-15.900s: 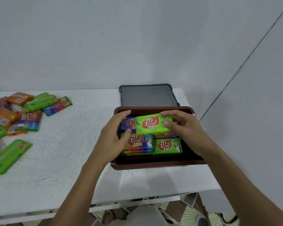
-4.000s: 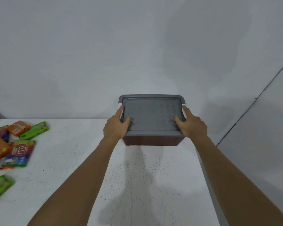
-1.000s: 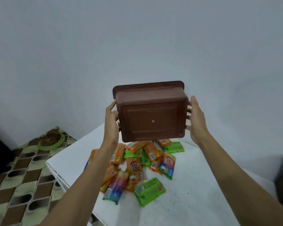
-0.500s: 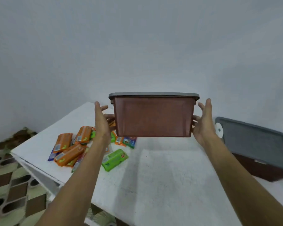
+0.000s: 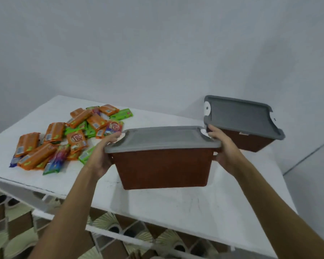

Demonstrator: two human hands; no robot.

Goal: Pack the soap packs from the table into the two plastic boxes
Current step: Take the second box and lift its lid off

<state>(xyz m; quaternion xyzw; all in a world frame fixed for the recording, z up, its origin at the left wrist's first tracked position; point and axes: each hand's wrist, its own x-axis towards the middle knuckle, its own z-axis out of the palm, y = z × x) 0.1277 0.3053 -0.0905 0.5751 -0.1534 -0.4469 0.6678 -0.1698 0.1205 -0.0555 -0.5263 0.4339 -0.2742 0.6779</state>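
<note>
A brown plastic box point(image 5: 163, 168) with a grey lid point(image 5: 162, 139) sits at the table's middle, near the front edge. My left hand point(image 5: 102, 154) grips its left end, thumb on the lid's white clip. My right hand point(image 5: 222, 146) grips its right end, thumb on the other clip. A second brown box point(image 5: 251, 140) with a grey lid point(image 5: 239, 115) stands closed at the back right. A heap of soap packs point(image 5: 64, 139), mostly orange with some green and blue ones, lies on the left of the table.
The white table point(image 5: 185, 208) stands in a corner of pale walls. Its left corner and front edge are close to the soap heap and the box. Patterned floor tiles point(image 5: 13, 230) show below the table.
The box I hold has come down from mid-air, turned upright, to the table surface. My thumbs now lie on the lid clips. The view has swung right, showing the first closed box.
</note>
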